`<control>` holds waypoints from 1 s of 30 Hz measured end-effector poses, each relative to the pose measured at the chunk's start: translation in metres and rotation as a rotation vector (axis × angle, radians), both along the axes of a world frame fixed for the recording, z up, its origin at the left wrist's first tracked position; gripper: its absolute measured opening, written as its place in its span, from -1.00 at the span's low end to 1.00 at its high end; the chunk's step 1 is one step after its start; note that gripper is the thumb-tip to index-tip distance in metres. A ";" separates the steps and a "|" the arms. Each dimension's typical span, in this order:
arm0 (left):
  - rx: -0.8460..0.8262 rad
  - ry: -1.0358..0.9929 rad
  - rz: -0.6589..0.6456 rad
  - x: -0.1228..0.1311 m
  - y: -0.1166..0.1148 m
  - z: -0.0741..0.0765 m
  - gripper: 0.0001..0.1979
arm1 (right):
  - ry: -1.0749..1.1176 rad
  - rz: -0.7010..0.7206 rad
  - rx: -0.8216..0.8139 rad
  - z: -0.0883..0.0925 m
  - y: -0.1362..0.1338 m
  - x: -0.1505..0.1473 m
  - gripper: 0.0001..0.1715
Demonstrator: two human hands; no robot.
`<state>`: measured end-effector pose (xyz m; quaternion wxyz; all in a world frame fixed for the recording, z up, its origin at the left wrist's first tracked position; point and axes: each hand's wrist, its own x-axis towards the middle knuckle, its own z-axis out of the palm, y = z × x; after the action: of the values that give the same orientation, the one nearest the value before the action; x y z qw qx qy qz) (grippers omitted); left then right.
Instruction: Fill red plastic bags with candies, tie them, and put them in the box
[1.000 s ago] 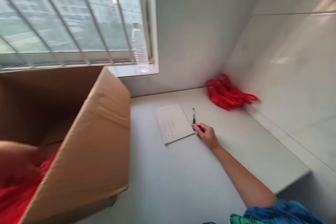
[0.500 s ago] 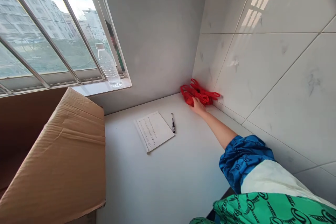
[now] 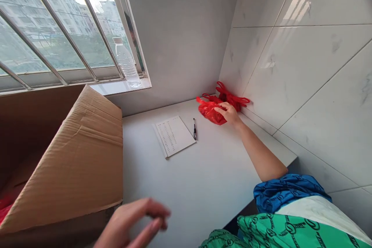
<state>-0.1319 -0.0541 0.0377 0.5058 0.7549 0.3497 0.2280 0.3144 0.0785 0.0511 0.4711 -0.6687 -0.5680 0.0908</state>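
On your left stands the cardboard box (image 3: pixel 78 151), then your left hand (image 3: pixel 132 221), loosely curled, thumb and forefinger apart. Next, on the white tabletop (image 3: pixel 186 186), lie the notebook (image 3: pixel 176 135), the black pen (image 3: pixel 194 130) and the red plastic bag (image 3: pixel 208 111), touched by your right hand (image 3: pixel 230 114); whether it grips cannot be told.

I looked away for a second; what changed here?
The right hand left the pen, took hold of a red bag and drew it leftward from the heap. The left hand is now outside the box. Notebook, pen and bottle stayed put.
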 end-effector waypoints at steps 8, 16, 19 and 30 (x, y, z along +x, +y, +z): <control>-0.392 -0.434 0.257 0.087 0.072 -0.048 -0.25 | 0.885 0.740 -0.373 -0.017 -0.044 -0.107 -0.60; -0.524 -0.564 0.344 0.081 0.080 -0.070 -0.61 | 1.032 0.646 -0.467 -0.071 -0.052 -0.135 -0.59; -0.541 -0.607 0.346 0.076 0.081 -0.075 -0.66 | 1.049 0.624 -0.465 -0.076 -0.052 -0.136 -0.60; -0.554 -0.640 0.372 0.075 0.083 -0.083 -0.66 | 1.094 0.567 -0.502 -0.077 -0.056 -0.139 -0.55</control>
<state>-0.0566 0.0288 -0.0450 0.7217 0.4072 0.3530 0.4344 0.1750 0.0222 -0.0258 0.4791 -0.4402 -0.3625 0.6673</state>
